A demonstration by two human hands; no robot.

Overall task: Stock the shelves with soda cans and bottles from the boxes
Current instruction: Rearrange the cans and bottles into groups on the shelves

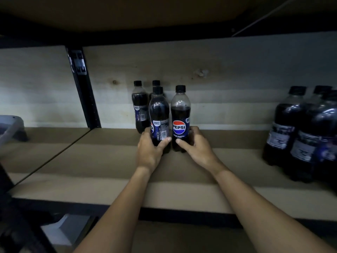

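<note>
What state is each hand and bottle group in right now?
left hand: grips the barcode-side bottle low down.
right hand: grips the logo-front bottle low down.
barcode-side bottle: upright, capped, on the shelf.
logo-front bottle: upright, capped, beside it.
back bottles: two, upright, capped, untouched.
large bottles: upright, capped, at the shelf's right end.

- shelf (91, 161): tan board with a dark front edge.
- left front bottle (158, 114): small cola bottle, upright mid-shelf, back label outward.
- right front bottle (180, 114): just beside it, logo outward.
- rear bottles (139, 105): two small ones, upright behind.
- large bottles (284, 125): cluster at right end, well apart.
- grey bin (11, 126): on the left bay's board, partly cut off.
</note>
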